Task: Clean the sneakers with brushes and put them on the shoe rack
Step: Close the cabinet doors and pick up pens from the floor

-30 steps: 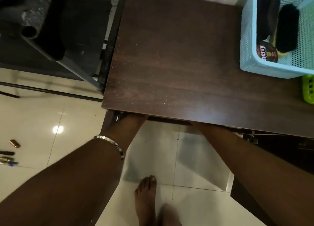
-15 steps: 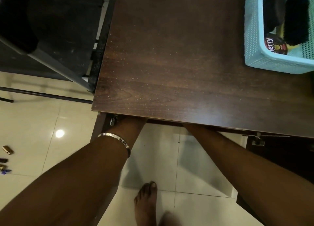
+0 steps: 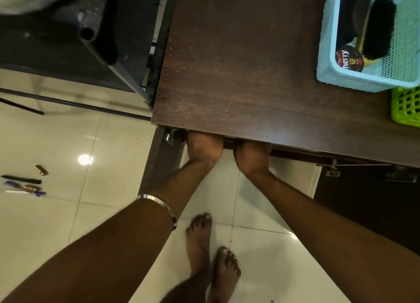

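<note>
Head view looks straight down on both hands tucked under the front edge of the counter. Left hand and right hand each have the fingers hidden underneath, so can't tell the grip or whether they hold anything. No sneakers visible, guessing they're down in that cupboard space. Brush sits in the blue basket at the far right corner, beside a polish tin. My take: sneakers are light and floppy-topped, so grab by the heel or collar; brush is stiff, take it by its back.

Both hands under tabletop
</note>
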